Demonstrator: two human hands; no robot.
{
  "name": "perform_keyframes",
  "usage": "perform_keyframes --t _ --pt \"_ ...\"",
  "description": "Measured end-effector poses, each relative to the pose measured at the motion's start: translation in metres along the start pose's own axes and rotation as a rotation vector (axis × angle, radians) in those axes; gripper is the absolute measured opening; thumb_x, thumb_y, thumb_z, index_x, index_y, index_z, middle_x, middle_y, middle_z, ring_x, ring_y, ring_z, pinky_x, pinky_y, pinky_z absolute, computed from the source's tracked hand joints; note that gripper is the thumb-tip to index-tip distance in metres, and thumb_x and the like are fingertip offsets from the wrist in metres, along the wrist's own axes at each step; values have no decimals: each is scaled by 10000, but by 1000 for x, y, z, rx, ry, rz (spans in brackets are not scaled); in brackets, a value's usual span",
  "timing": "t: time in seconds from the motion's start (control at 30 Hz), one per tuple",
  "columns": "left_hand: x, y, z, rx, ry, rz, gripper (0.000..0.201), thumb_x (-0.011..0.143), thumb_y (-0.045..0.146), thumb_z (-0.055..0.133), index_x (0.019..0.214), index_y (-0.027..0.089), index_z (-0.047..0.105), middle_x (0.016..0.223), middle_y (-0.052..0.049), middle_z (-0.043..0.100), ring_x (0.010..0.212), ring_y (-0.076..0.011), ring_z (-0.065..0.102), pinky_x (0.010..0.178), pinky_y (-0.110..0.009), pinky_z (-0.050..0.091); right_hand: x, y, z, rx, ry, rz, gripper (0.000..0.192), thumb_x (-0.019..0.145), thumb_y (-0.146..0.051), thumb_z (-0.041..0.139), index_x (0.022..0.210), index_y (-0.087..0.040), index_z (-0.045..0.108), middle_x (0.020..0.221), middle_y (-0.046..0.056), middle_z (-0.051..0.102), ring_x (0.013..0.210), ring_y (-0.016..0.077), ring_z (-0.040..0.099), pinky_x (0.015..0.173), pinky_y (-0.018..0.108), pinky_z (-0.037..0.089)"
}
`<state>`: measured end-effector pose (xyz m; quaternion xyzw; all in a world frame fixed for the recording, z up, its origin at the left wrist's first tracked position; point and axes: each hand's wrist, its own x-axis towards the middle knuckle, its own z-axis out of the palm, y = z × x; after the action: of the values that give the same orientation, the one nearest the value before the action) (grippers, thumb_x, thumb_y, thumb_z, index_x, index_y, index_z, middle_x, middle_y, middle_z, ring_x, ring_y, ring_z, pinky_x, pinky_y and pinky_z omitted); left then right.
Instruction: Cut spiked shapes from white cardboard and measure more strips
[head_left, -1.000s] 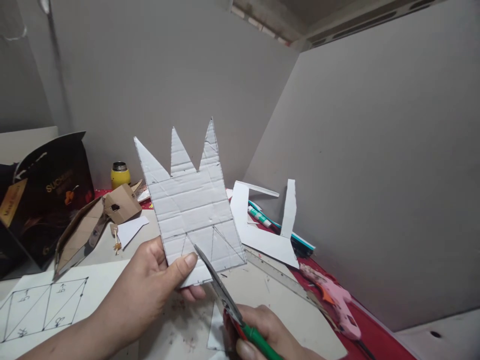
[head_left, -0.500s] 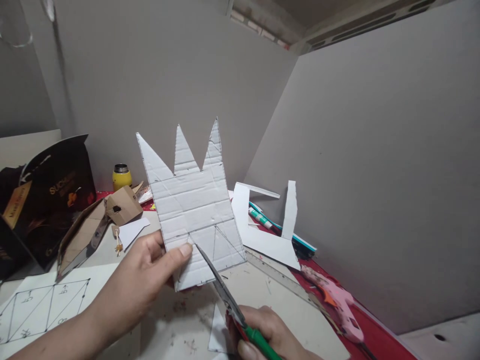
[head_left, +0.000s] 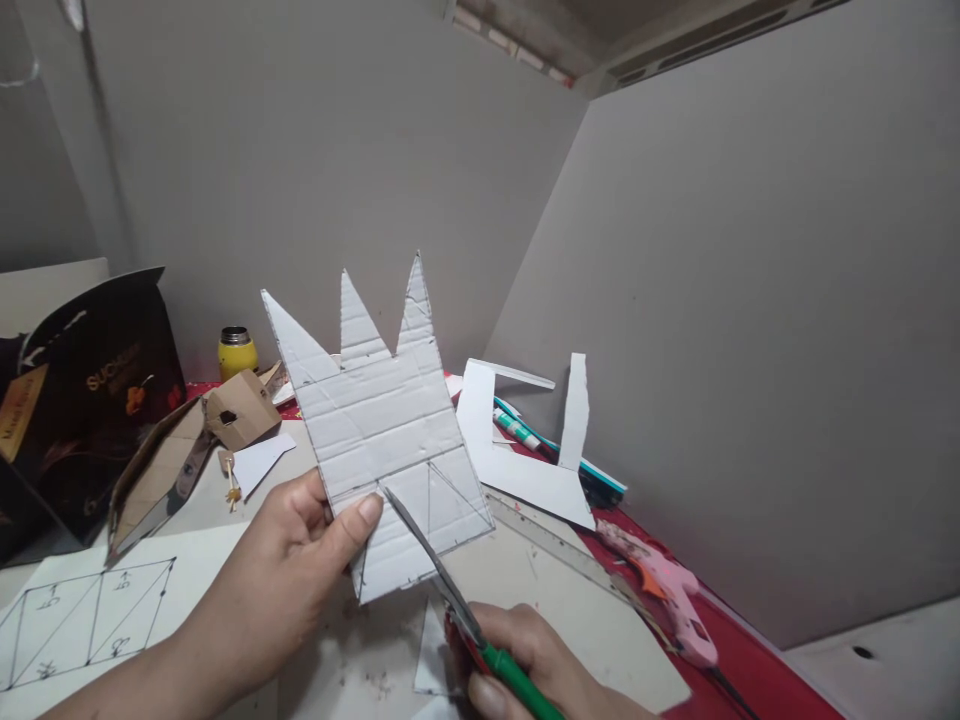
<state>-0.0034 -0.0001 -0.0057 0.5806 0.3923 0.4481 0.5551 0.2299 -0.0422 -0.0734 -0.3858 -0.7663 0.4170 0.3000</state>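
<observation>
My left hand [head_left: 289, 575] pinches the lower left edge of a white corrugated cardboard piece [head_left: 382, 420] held upright, with three pointed spikes on top and pencil triangles drawn near its bottom. My right hand [head_left: 536, 670] grips green-handled scissors [head_left: 450, 590] at the bottom of the view. The blades slant up to the left and their tip sits in the cardboard's lower part, right beside my left thumb.
A white U-shaped cardboard offcut [head_left: 525, 450] leans behind. A pink glue gun [head_left: 664, 590] and a ruler [head_left: 559, 550] lie to the right. A sheet with drawn triangles [head_left: 82, 610], a brown cardboard box [head_left: 236, 410], a dark bag [head_left: 86, 390] and a yellow bottle [head_left: 238, 350] stand to the left.
The scissors tip has cut further up into the cardboard toward my left thumb. The cardboard has tilted slightly and shifted a little to the left.
</observation>
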Motion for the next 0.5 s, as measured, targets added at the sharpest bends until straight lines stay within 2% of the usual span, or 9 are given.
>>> perform_keyframes --t 0.13,0.27,0.5 --pt "1 1 0 -27 -2 -2 280 845 435 649 706 192 640 615 34 579 564 -103 470 539 -202 390 5 4 -3 73 -73 -2 491 894 -613 467 818 -146 600 616 -10 410 594 131 431 589 240 457" --pt "1 -1 -1 -28 4 0 277 833 417 669 678 192 625 588 41 554 547 -97 450 523 -196 376 7 5 -6 84 -111 2 486 916 -587 439 811 -133 579 632 -17 393 549 98 343 512 210 397" --pt "0 -1 -3 -60 -13 -26 222 824 384 686 710 199 639 613 36 598 563 -107 484 530 -202 390 8 -4 -6 98 -101 33 511 901 -615 439 837 -131 589 618 -20 372 594 124 387 575 234 435"
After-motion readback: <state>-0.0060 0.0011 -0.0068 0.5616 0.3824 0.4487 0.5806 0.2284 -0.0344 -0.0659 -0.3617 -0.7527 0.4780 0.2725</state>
